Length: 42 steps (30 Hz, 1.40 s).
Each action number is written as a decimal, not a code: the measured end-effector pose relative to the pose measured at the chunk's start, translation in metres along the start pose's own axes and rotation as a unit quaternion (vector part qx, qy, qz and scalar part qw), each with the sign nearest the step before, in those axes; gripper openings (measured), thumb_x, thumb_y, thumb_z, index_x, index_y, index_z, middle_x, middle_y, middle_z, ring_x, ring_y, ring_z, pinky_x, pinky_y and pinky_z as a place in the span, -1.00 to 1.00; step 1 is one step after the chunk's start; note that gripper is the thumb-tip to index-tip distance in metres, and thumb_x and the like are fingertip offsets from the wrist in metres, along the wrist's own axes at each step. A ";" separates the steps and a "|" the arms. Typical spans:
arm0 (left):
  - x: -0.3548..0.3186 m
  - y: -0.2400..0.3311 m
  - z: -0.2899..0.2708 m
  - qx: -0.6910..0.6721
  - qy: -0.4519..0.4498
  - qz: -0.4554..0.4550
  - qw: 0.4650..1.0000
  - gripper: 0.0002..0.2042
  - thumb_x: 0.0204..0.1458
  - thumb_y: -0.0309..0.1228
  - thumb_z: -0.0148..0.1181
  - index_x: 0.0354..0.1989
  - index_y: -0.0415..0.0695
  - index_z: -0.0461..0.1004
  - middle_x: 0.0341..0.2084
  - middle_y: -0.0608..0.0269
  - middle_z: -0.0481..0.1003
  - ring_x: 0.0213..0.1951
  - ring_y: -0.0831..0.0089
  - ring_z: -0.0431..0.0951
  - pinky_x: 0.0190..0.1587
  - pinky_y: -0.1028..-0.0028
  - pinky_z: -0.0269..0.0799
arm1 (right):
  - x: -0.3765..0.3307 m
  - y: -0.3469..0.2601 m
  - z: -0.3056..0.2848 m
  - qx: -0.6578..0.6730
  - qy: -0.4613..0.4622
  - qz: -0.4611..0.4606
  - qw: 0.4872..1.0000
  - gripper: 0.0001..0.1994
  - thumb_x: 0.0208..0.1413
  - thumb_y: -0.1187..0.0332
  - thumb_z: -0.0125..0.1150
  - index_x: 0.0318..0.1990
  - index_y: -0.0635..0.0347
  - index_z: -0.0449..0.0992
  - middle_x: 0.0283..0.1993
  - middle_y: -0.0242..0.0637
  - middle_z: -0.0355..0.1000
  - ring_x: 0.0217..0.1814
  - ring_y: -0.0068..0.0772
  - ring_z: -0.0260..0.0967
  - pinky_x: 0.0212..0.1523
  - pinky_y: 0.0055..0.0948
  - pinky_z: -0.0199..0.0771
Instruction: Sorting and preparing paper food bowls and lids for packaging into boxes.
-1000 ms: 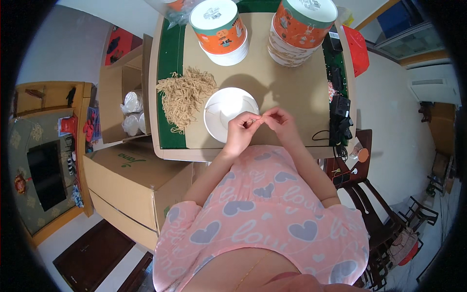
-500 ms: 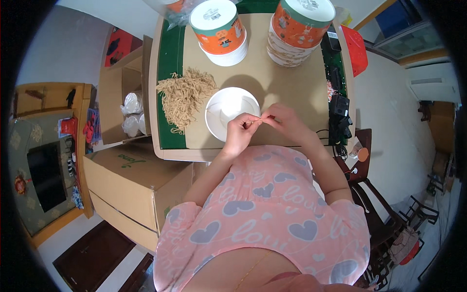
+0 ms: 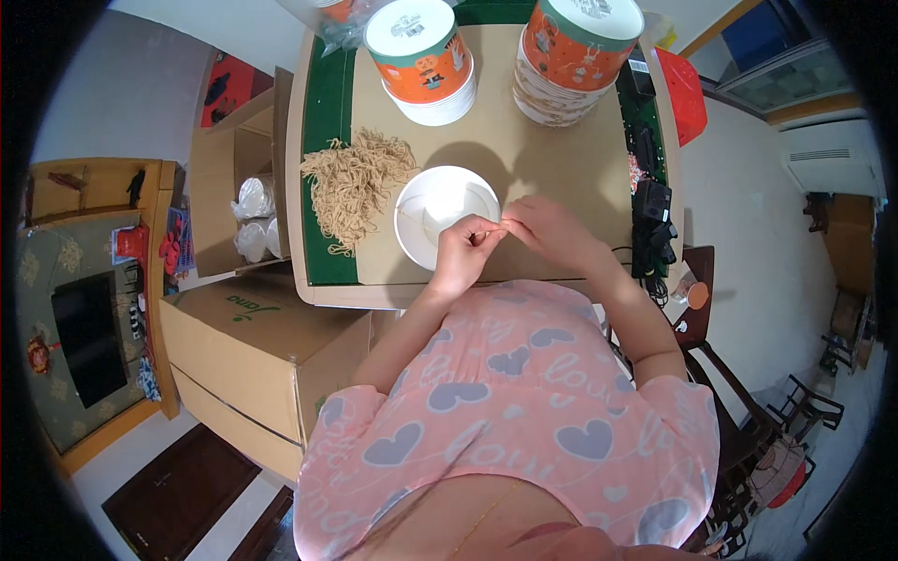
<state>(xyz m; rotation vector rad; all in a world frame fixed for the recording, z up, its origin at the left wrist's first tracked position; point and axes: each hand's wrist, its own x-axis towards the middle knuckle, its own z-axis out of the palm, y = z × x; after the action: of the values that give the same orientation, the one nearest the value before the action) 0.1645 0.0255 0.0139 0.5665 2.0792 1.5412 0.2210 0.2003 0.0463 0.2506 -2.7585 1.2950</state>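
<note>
My left hand [image 3: 465,254] is closed in a pinch over the right-hand rim of a white paper tub [image 3: 418,241]. My right hand [image 3: 545,227] pinches too, its fingertips meeting those of the left just outside the rim. Between them they hold a thin tan cord, mostly covered by the fingers; a fine strand of it seems to cross the inside of the tub. Left of the tub lies a loose tangled heap of tan cords [image 3: 360,192]. The tub stands upright with its mouth toward me.
Two stacks of upside-down orange and green paper tubs, a left stack [image 3: 428,79] and a right stack [image 3: 568,65], stand at the table's back. Black adapters and cables [image 3: 652,206] line its right edge. Cardboard boxes [image 3: 257,346] sit on the left, with a dark chair [image 3: 730,383] to the right.
My right hand has shifted slightly, its fingers curling closer, and my right elbow has moved a little outward. The left hand stays pinched at the rim.
</note>
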 end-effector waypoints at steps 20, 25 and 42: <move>0.007 -0.001 -0.029 0.294 -0.053 0.212 0.931 -0.84 -0.28 -0.61 0.14 -0.50 -0.05 0.52 -0.54 0.25 0.34 -0.52 0.31 0.45 -0.50 0.33 0.35 | 0.014 0.021 0.024 0.069 0.040 0.069 0.994 -0.94 0.02 0.46 0.08 -0.38 0.25 0.38 -0.40 -0.20 0.32 -0.36 -0.18 0.30 -0.33 -0.34 0.31; 0.009 -0.002 -0.026 0.380 -0.057 0.212 0.899 -0.84 -0.22 -0.56 0.10 -0.45 -0.04 0.53 -0.56 0.26 0.32 -0.52 0.36 0.45 -0.51 0.36 0.37 | 0.020 0.028 0.032 0.026 -0.001 0.082 0.996 -0.91 0.01 0.40 0.10 -0.39 0.22 0.41 -0.37 -0.22 0.32 -0.31 -0.16 0.30 -0.31 -0.30 0.32; 0.017 -0.024 -0.022 -0.233 -0.074 -0.259 0.934 -0.85 -0.01 -0.40 0.17 -0.32 -0.20 0.48 -0.55 0.41 0.37 -0.58 0.69 0.27 -0.63 0.68 0.07 | -0.005 0.016 0.066 0.127 0.174 0.145 0.966 -0.93 -0.02 0.41 0.16 -0.39 0.19 0.46 -0.43 -0.24 0.33 -0.46 -0.26 0.34 -0.46 -0.38 0.33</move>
<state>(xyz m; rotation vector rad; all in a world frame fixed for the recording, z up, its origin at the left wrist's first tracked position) 0.1364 0.0122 -0.0057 -0.0455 1.5013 1.5280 0.2228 0.1601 -0.0085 -0.3481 -2.3930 1.5817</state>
